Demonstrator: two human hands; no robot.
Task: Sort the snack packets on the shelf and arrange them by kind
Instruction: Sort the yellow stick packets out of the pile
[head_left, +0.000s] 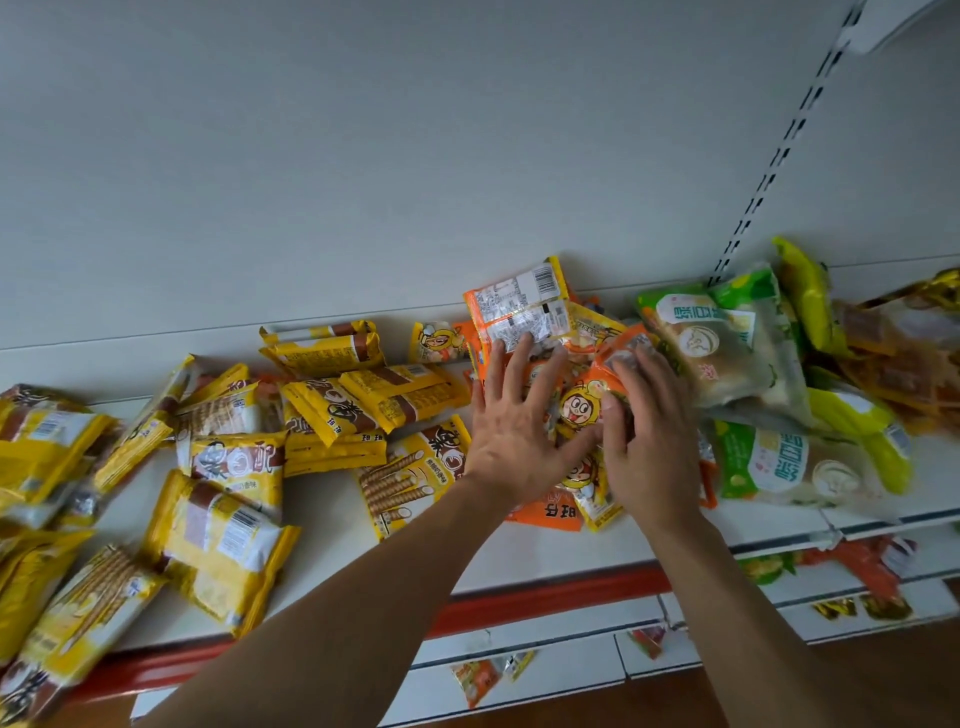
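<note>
The light is soft, even and a little dim. Only weak shadows lie under the glossy yellow plastic snack packets (218, 540), which carry small spots of glare. The wide lens bends the white metal shelf (545, 566) towards the edges. The right hand (649, 447) and the green-and-white plastic bags (727, 353) beside it are blurred.

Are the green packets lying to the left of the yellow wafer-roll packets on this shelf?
No, the green packets lie at the right end, the yellow wafer-roll packets at the left.
</note>
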